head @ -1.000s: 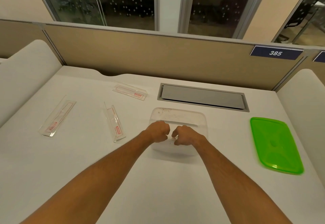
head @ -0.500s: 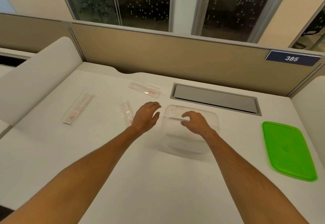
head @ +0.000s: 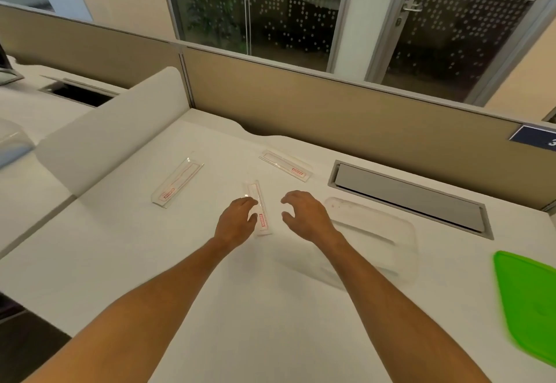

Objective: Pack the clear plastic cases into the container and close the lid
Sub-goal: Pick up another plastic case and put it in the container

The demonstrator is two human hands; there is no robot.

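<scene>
Three clear plastic cases with red print lie on the white desk. The middle case [head: 259, 202] lies between my hands. My left hand [head: 236, 221] touches its left edge with relaxed fingers. My right hand [head: 304, 212] hovers just right of it, fingers spread and loosely curved, holding nothing. Another case [head: 177, 183] lies farther left, and a third case [head: 286, 166] lies near the back. The clear open container [head: 391, 232] sits to the right of my right hand. Its green lid [head: 532, 301] lies flat at the right edge.
A grey cable hatch [head: 409, 196] is set into the desk behind the container. A beige partition [head: 331, 111] closes off the back. A white divider [head: 114, 135] rises along the left side.
Both hands left the container and moved left to the middle case. The view turned left, so the lid now sits at the right edge.
</scene>
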